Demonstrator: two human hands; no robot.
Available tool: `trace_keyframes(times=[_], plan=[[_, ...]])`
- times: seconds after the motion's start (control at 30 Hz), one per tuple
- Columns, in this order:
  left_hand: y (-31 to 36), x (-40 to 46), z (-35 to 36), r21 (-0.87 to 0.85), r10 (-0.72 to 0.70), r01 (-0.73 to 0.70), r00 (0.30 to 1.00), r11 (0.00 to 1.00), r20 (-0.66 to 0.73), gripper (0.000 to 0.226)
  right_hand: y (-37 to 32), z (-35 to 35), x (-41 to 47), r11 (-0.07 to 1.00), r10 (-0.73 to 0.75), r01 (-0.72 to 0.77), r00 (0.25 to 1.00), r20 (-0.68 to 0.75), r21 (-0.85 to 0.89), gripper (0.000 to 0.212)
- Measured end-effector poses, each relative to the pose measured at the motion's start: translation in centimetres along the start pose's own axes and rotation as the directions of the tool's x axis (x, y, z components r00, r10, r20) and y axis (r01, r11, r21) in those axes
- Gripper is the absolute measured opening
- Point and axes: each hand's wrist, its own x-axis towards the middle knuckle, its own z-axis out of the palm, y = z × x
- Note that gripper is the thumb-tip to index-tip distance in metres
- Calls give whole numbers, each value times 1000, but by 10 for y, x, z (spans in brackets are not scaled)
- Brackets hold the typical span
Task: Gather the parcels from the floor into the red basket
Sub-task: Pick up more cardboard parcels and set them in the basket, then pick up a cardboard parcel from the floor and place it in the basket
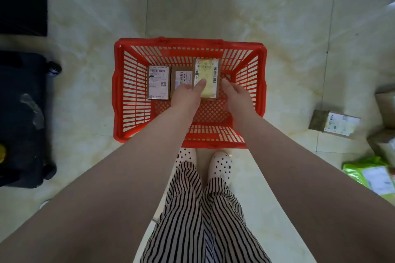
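Pale marble-tile floor (pixel 213 6), red basket (pixel 119 92) standing on it just ahead of spotted shoes (pixel 221 165). Inside basket: labelled parcel (pixel 158 82) at left, second parcel (pixel 181 76) beside it, third parcel (pixel 206 78) at right. Left hand (pixel 188 94) grip: thumb on third parcel's label, other fingers hidden, holding it. Right hand (pixel 234 92) just beside same parcel, fingers relaxed, contact unclear. More parcels on floor at right: brown box (pixel 334 124), green mailer (pixel 372 174). Black wheeled case (pixel 23 117) at left
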Motion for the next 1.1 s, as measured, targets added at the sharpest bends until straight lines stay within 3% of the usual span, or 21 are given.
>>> trace_keyframes(times=[0.3, 0.5, 0.6, 0.83, 1.1], plan=[[3, -128, 0, -51, 34, -26, 985, 998, 172, 28, 11, -66, -129, 972, -45, 66, 994, -97, 226, 18], [-8, -198, 33, 27, 58, -68, 963, 997, 263, 16, 56, -137, -193, 901, 92, 17, 969, -228, 434, 27], [-5, -227, 77, 48, 77, -94, 956, 994, 283, 13, 74, -185, -202, 836, 160, 15, 950, -269, 548, 37], [-17, -293, 204, 163, 148, -245, 879, 956, 454, 10, 132, -304, -206, 775, 197, 49, 928, -315, 631, 34], [-41, -374, 319, 182, 41, -126, 910, 975, 414, 25, 178, -436, -236, 748, 230, 48, 917, -325, 662, 17]])
